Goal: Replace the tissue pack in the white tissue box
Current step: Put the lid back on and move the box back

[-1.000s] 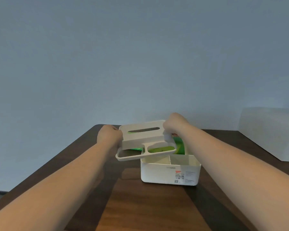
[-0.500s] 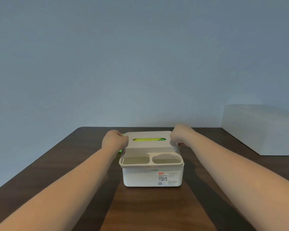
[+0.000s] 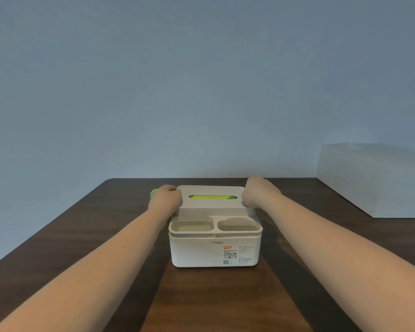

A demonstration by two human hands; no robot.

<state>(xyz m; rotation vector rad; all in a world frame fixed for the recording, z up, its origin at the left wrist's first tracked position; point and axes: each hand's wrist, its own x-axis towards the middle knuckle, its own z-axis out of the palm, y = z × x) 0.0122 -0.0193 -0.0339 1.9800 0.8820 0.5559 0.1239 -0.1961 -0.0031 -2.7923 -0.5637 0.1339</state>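
Note:
The white tissue box [image 3: 197, 250] stands mid-table with a printed label on its front. Its white lid [image 3: 213, 204], with a slot and two front cups, sits flush on the box. Through the slot shows the green tissue pack [image 3: 212, 197]. My left hand [image 3: 164, 200] grips the lid's left end and my right hand [image 3: 258, 195] grips its right end, both with curled fingers. A bit of another green pack [image 3: 153, 193] peeks out behind my left hand, mostly hidden.
The dark wooden table [image 3: 82, 236] runs to a far edge against a plain blue-grey wall. A large white block [image 3: 374, 180] sits at the table's right rear.
One second ago both hands held the lid lifted and tilted over the open box. The lid has come down and now rests closed on the box, hands still on its ends.

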